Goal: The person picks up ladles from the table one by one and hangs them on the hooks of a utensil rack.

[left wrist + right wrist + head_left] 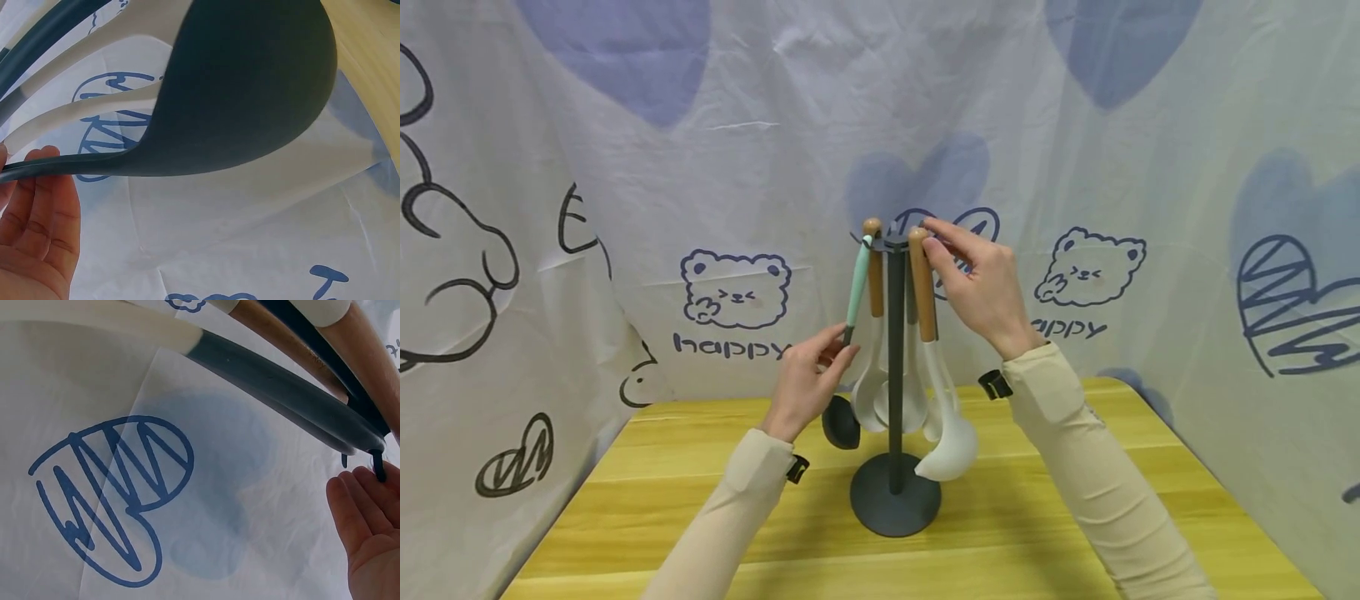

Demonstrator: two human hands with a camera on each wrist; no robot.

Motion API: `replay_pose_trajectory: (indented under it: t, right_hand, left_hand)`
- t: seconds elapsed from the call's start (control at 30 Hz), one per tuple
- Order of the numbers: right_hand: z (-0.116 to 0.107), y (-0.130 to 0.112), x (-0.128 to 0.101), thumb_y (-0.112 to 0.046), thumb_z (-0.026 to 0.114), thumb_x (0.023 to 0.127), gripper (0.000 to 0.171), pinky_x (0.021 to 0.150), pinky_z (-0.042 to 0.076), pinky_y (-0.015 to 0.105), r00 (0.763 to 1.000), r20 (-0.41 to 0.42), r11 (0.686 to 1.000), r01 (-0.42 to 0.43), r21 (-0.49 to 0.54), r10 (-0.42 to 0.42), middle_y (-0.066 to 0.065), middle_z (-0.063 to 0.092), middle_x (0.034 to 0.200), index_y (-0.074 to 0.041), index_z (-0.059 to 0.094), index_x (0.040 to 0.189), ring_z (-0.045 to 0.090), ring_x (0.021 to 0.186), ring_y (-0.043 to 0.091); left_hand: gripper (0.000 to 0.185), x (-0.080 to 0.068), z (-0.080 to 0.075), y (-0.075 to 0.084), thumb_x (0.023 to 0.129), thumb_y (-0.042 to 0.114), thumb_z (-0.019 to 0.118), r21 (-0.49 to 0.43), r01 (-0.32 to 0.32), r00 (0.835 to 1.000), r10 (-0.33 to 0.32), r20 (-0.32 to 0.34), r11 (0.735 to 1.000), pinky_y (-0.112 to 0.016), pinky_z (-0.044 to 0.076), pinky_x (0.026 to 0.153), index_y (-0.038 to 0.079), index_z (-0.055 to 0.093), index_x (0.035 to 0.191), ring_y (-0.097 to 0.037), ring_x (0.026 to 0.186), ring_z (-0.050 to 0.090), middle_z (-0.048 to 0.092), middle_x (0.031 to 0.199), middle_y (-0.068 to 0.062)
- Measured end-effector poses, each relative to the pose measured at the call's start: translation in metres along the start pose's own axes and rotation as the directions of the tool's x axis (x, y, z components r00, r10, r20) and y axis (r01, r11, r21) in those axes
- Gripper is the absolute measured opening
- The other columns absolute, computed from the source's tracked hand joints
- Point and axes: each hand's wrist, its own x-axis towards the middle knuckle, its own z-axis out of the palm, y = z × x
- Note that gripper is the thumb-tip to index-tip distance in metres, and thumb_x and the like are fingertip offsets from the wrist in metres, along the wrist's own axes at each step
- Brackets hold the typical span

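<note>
We see our left hand (pixel 808 375) pinching the stem of a dark grey ladle (pixel 841 421), which hangs by its mint handle from the dark utensil stand (pixel 895 500) on the yellow table (pixel 625 500). Our right hand (pixel 981 283) touches, with curled fingers, the top of a wooden-handled white ladle (pixel 951 446) on the same stand.

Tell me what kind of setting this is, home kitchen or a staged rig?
Likely a staged recording booth, not a kitchen: a printed bear-and-heart cloth backdrop wraps three sides of a bare wooden table, and the only props are a utensil stand with hanging ladles, handled by left hand and right hand.
</note>
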Motion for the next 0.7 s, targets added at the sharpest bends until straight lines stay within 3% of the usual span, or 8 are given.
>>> replay_pose_trajectory:
  t: [0.27,0.53,0.7]
  right_hand:
    - [-0.002,0.003,-0.003,-0.022,0.056,0.100,0.036,0.089,0.058,0.037,1.000,-0.020,1.000,0.007,0.001,-0.007,0.013,0.071,0.119,-0.004,0.062,0.131,0.070,0.103,0.025]
    - [-0.001,0.006,-0.012,-0.021,0.055,0.101,0.039,0.093,0.056,0.034,0.999,-0.033,1.000,0.009,0.017,-0.008,0.012,0.066,0.128,-0.005,0.057,0.136,0.069,0.107,0.024]
    - [-0.004,0.012,-0.019,-0.022,0.055,0.101,0.039,0.102,0.051,0.039,1.000,-0.013,1.000,-0.028,-0.013,0.028,0.011,0.063,0.133,-0.005,0.058,0.136,0.064,0.116,0.029]
  left_hand:
    - [0.028,-0.002,0.003,-0.003,0.093,0.012,0.067,0.002,-0.001,1.000,0.001,-0.004,1.000,-0.026,0.059,0.063,0.004,0.068,0.120,-0.017,0.071,0.069,0.073,0.086,-0.010]
    - [0.029,-0.012,0.004,-0.007,0.093,0.014,0.067,-0.031,0.013,0.999,-0.014,-0.037,0.999,-0.026,0.059,0.064,0.003,0.067,0.120,-0.018,0.076,0.069,0.073,0.088,-0.009]
    - [0.027,-0.018,0.002,-0.007,0.094,0.015,0.066,-0.051,0.053,0.996,-0.057,-0.068,0.997,-0.026,0.059,0.065,0.006,0.068,0.120,-0.018,0.078,0.069,0.074,0.090,-0.009]
